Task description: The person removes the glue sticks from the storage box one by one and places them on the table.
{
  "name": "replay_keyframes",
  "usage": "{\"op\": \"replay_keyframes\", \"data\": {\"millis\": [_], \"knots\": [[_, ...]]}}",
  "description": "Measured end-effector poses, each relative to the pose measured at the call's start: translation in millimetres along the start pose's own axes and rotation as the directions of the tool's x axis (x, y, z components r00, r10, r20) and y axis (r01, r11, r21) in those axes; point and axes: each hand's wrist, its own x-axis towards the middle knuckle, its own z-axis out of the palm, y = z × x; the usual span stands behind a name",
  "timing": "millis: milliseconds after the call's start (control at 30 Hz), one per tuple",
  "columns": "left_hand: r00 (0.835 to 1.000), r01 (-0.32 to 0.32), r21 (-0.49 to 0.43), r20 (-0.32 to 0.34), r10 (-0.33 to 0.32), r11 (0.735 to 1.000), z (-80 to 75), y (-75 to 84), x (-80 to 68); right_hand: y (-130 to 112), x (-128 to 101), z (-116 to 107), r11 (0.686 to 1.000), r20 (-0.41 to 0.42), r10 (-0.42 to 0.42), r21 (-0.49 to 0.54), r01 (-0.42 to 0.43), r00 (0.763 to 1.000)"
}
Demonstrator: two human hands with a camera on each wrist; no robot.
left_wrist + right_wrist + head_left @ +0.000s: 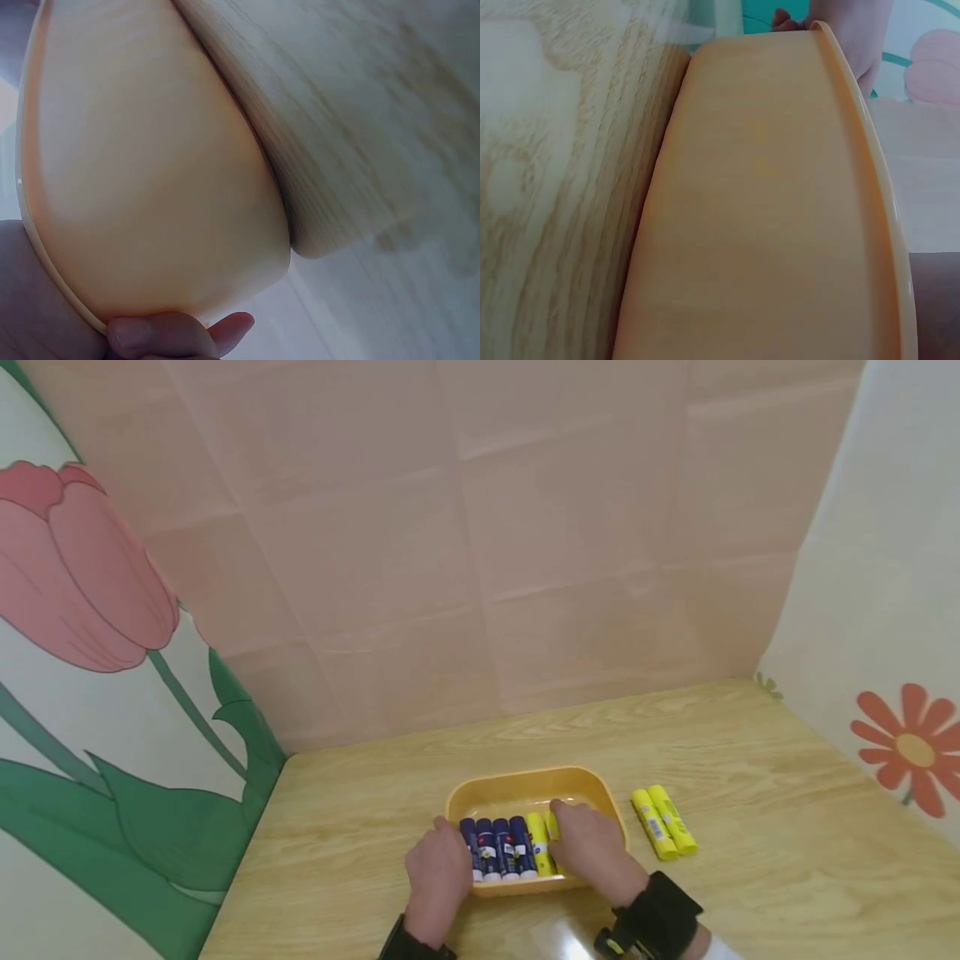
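An orange-yellow tray sits on the wooden table near its front edge. Several blue glue sticks and a yellow glue stick lie side by side in it. My left hand holds the tray's near left corner. In the left wrist view its thumb presses on the rim of the tray. My right hand reaches into the right side of the tray, fingers curled over another yellow glue stick, which is mostly hidden. The right wrist view shows only the tray's outer wall.
Two more yellow glue sticks lie side by side on the table just right of the tray. Pink paper walls close off the back, and flower-printed panels close off both sides.
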Motion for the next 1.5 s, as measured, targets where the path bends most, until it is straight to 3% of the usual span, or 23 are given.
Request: {"op": "replay_keyframes", "data": {"millis": [367,700,1033,1267,1500], "knots": [[1.0,-0.002,0.015,0.005,0.002,1.0,-1.2,2.3,-1.3,1,2,-2,1.0,0.061,0.019,-0.005,-0.019,0.998],[0.999,0.003,0.025,0.047,-0.004,1.0,1.5,2.5,-1.1,5,2,1,1.0,0.036,-0.006,0.012,0.006,0.999],[1.0,-0.01,0.015,0.0,0.01,1.0,-1.2,2.7,-2.0,3,-2,-8,0.999,0.017,-0.001,0.039,0.001,1.0],[1.0,-0.01,0.011,0.004,0.01,1.0,-0.8,2.5,-2.5,2,-10,-18,0.997,0.03,-0.005,0.078,0.002,1.0],[1.0,0.0,0.019,0.014,0.0,1.0,-1.6,3.6,-1.3,4,-18,-27,0.992,-0.022,-0.02,0.122,0.022,1.0]]}}
